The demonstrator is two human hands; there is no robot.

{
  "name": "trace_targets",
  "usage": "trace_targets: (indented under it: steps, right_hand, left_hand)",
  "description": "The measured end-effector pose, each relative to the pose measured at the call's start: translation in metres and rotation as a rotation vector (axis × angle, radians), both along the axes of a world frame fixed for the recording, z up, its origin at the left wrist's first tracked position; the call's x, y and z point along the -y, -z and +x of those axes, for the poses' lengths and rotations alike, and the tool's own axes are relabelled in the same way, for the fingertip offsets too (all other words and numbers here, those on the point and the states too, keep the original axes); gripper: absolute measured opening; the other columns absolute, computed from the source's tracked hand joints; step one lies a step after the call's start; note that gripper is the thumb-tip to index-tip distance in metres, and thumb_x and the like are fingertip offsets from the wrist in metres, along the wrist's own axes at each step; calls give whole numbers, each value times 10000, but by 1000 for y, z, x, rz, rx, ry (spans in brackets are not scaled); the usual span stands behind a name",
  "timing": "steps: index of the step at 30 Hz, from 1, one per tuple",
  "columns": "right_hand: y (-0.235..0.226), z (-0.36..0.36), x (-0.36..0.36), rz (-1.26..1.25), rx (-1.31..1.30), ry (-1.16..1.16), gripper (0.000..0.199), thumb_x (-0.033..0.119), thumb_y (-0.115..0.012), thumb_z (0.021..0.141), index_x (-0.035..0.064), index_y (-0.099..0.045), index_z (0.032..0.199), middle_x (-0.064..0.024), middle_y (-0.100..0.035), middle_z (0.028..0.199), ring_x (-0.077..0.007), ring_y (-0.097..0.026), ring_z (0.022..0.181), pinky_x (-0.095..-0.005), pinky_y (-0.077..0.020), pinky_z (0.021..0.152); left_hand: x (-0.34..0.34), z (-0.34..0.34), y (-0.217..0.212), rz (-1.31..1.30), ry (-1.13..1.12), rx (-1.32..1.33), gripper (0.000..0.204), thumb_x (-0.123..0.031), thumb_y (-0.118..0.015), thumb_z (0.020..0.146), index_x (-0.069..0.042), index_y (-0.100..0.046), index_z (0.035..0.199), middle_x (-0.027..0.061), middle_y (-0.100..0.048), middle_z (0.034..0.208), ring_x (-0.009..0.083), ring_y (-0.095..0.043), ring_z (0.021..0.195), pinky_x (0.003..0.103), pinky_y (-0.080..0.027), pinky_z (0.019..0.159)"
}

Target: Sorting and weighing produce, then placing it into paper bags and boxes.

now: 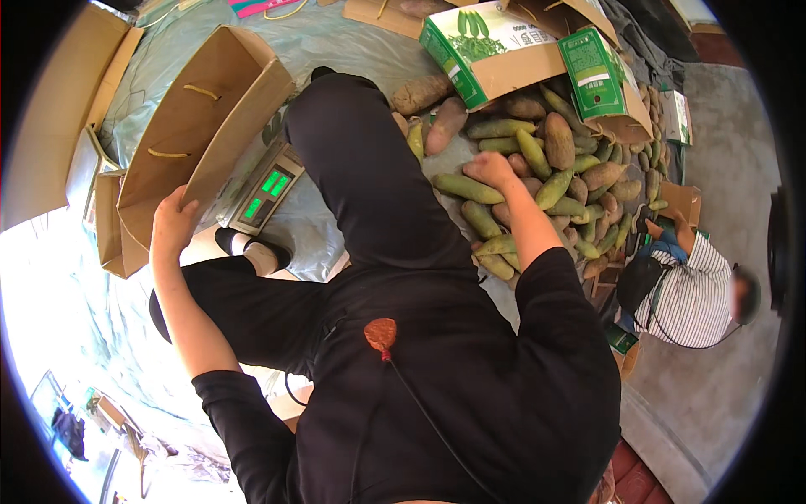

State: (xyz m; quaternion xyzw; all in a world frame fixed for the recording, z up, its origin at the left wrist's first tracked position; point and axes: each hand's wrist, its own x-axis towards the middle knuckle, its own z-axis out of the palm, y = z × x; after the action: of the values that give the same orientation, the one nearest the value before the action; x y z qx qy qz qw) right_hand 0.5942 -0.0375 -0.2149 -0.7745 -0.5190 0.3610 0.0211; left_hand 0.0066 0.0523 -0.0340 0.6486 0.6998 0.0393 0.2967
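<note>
My left hand [172,220] grips the near rim of an open brown cardboard box [201,109] that stands on a scale with green lit displays [267,191]. My right hand [490,170] reaches into a heap of green and brown-purple tuber-like produce [554,189] spread on the sheet, fingers curled down over a piece in the heap. Whether it holds one I cannot tell. My black-clad legs and torso fill the middle of the view.
A green-and-white printed carton [491,46] and a second green carton [598,76] lie open beyond the heap. More brown boxes [113,223] stand at left. A person in a striped shirt [693,294] crouches at right on the grey floor. A pale blue sheet [336,38] covers the ground.
</note>
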Motion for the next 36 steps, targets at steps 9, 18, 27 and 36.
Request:
trace_targets:
  steps: [9,18,27,36]
  right_hand:
    - [72,15,86,-289,320,-246,314,196,-683,756,62,-660,1039,-182,-628,1085,-342,-577,1030,-381,-456,901]
    - [57,-67,5,-176,423,-492,402,139,-569,823,153,-515,1221,-74,-524,1213,-271,-473,1167,-430,-450,909]
    - [67,-92,11,-225,499,-756,238,174,-457,893,156,-615,1071,-46,-514,1141,-247,-477,1114,-440,-425,869]
    - [52,-82,12,-292,454,-563,234,138,-497,877,143,-536,1108,-68,-514,1152,-284,-488,1124,-468,-438,881]
  left_hand:
    - [-4,-2,11,-1,-37,62,327,-95,-568,814,-18,-599,1131,191,-661,956,312,-630,886,367,-460,815]
    - [2,9,-1,24,-72,-75,331,-141,-567,799,-54,-610,1116,190,-650,953,329,-619,909,385,-458,813]
    - [1,12,-8,-20,-114,-153,315,-156,-577,816,-79,-621,1119,172,-646,1007,326,-602,972,393,-451,857]
    - [2,11,-3,-42,-84,-163,327,-158,-577,818,-109,-613,1139,162,-640,1032,329,-585,1007,408,-448,877]
